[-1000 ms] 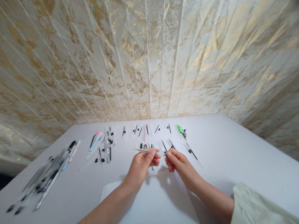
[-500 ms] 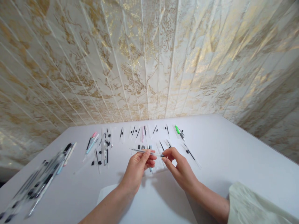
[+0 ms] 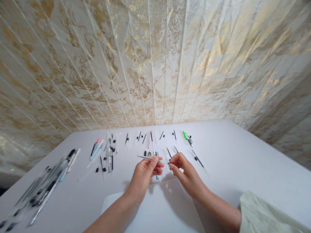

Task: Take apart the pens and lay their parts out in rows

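A slim clear pen (image 3: 145,158) lies nearly level across both hands, its thin pointed end to the left. My left hand (image 3: 142,176) is closed on the middle of it, thumb on top. At the pen's right end, my right hand (image 3: 186,172) pinches a small dark part between thumb and fingertips; the fingers largely hide it. Behind my left fingers, a light blue pen (image 3: 157,154) and a black cap (image 3: 145,153) lie on the table, partly covered by the hands. Beneath my forearms is a white sheet (image 3: 157,207).
Pens (image 3: 48,184) are piled at the left of the white table (image 3: 243,155). Separated clear barrels, dark refills and caps lie in rows at the back. A green and grey pen (image 3: 185,135) is at the back right, a dark refill (image 3: 198,158) nearer. Patterned curtain (image 3: 155,64) hangs behind.
Both hands keep nearly the same place and grip on the pen. My right fingertips close over more of its dark end. The whole view shifts very slightly.
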`<act>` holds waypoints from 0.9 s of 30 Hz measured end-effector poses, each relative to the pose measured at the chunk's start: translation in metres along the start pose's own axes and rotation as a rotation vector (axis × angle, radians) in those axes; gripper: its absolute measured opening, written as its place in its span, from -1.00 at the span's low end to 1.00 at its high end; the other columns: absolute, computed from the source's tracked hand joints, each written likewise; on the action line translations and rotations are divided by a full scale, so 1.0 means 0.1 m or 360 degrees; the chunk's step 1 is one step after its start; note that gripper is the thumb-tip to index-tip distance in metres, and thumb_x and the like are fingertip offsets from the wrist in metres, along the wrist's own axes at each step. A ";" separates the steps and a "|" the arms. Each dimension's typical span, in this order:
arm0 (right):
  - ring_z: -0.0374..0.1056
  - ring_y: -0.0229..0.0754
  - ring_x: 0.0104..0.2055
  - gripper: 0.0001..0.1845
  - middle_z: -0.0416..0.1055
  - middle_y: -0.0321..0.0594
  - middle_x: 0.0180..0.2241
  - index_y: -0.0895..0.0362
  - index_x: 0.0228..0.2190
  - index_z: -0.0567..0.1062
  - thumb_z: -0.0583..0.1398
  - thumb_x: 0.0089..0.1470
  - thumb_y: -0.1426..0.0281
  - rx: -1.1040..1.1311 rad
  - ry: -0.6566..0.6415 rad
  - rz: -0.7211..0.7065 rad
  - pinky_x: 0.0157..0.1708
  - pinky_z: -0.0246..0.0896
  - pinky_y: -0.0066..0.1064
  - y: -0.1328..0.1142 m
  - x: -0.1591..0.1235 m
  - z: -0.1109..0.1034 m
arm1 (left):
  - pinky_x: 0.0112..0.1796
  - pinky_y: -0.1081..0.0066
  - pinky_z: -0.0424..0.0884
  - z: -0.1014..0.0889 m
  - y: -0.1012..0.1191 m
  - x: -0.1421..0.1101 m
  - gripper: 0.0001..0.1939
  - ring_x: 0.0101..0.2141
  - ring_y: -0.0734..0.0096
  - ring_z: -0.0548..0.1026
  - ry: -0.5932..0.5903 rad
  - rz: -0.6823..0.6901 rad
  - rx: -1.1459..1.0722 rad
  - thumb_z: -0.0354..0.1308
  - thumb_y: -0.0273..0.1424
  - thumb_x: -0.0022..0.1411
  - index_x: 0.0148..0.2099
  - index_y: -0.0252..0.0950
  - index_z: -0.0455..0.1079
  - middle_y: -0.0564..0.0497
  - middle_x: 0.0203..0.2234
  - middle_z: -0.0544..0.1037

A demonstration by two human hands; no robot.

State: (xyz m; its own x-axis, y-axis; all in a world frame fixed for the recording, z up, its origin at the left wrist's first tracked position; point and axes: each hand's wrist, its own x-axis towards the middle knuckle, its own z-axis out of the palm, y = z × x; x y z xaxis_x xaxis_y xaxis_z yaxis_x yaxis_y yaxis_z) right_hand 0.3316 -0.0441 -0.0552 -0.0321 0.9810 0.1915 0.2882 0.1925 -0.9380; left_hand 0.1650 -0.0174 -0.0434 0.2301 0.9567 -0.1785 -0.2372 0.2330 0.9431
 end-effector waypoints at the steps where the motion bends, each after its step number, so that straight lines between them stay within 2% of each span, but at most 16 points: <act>1: 0.24 -0.26 -0.39 -0.83 0.32 -0.29 -0.39 0.10 -0.35 0.30 0.09 0.17 0.25 0.0009 -0.0013 0.0030 -0.37 0.15 -0.42 -0.01 0.00 0.00 | -0.33 0.47 0.41 0.00 0.00 0.00 -0.61 -0.45 0.50 0.45 -0.0007 0.0004 -0.0002 0.22 -0.13 0.09 -0.21 -0.37 0.49 -0.05 -0.43 0.55; 6: 0.19 -0.28 -0.51 -0.63 0.29 -0.33 -0.57 0.11 -0.50 0.27 -0.02 0.23 0.15 0.0083 -0.0157 0.0182 -0.44 0.12 -0.42 -0.03 0.03 0.00 | -0.34 0.47 0.41 0.00 0.01 0.00 -0.60 -0.45 0.49 0.45 0.0005 -0.0022 -0.0009 0.25 -0.12 0.06 -0.22 -0.37 0.50 -0.05 -0.44 0.55; 10: 0.20 -0.27 -0.46 -0.72 0.29 -0.32 -0.52 0.10 -0.47 0.28 0.02 0.22 0.22 0.0036 -0.0120 0.0053 -0.43 0.12 -0.44 -0.01 0.02 -0.01 | -0.35 0.48 0.39 0.02 0.02 -0.01 -0.61 -0.47 0.50 0.44 0.0027 -0.0015 -0.0050 0.27 -0.13 0.04 -0.23 -0.37 0.50 -0.04 -0.46 0.54; 15: 0.26 -0.22 -0.37 -0.88 0.33 -0.27 -0.42 0.08 -0.36 0.32 0.07 0.18 0.30 -0.0300 -0.0001 -0.0155 -0.38 0.13 -0.41 -0.03 -0.03 -0.01 | -0.36 0.50 0.38 0.03 0.04 -0.01 -0.63 -0.49 0.53 0.42 0.0066 -0.0064 -0.0121 0.28 -0.15 0.02 -0.26 -0.37 0.50 -0.03 -0.47 0.55; 18: 0.29 -0.22 -0.36 -0.87 0.39 -0.25 -0.34 0.07 -0.26 0.33 0.09 0.16 0.29 -0.0328 -0.0007 -0.0097 -0.40 0.13 -0.41 -0.05 -0.04 -0.01 | -0.36 0.50 0.38 0.03 0.03 -0.01 -0.63 -0.49 0.54 0.42 0.0066 -0.0049 -0.0125 0.28 -0.15 0.02 -0.27 -0.37 0.50 -0.03 -0.47 0.55; 20: 0.29 -0.23 -0.37 -0.83 0.40 -0.26 -0.37 0.08 -0.32 0.34 0.04 0.20 0.26 -0.0267 -0.0079 -0.0018 -0.37 0.14 -0.41 -0.06 -0.02 -0.01 | -0.36 0.49 0.39 0.02 0.03 -0.01 -0.63 -0.49 0.53 0.43 0.0053 -0.0032 -0.0096 0.27 -0.15 0.03 -0.26 -0.38 0.49 -0.03 -0.47 0.55; 23: 0.26 -0.25 -0.43 -0.65 0.34 -0.30 -0.51 0.10 -0.48 0.30 -0.06 0.26 0.23 -0.0186 -0.0158 0.0045 -0.38 0.12 -0.42 -0.05 0.00 -0.02 | -0.37 0.49 0.39 0.01 0.01 -0.01 -0.62 -0.48 0.50 0.44 0.0040 -0.0027 -0.0045 0.27 -0.14 0.04 -0.25 -0.38 0.49 -0.04 -0.47 0.54; 27: 0.23 -0.25 -0.45 -0.73 0.33 -0.31 -0.51 0.09 -0.45 0.30 -0.01 0.24 0.26 -0.0253 -0.0124 -0.0018 -0.42 0.09 -0.43 -0.03 -0.01 -0.02 | -0.38 0.48 0.39 0.01 0.01 0.00 -0.60 -0.49 0.49 0.44 0.0056 -0.0018 -0.0019 0.27 -0.13 0.02 -0.25 -0.38 0.50 -0.05 -0.47 0.54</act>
State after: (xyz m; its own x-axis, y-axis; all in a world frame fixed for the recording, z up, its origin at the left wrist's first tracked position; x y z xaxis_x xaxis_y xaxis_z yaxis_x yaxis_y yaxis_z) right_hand 0.3331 -0.0458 -0.0520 -0.1082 0.9790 0.1728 0.4348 0.2029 -0.8774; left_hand 0.1661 -0.0177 -0.0423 0.1997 0.9595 -0.1988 -0.2459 0.2454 0.9377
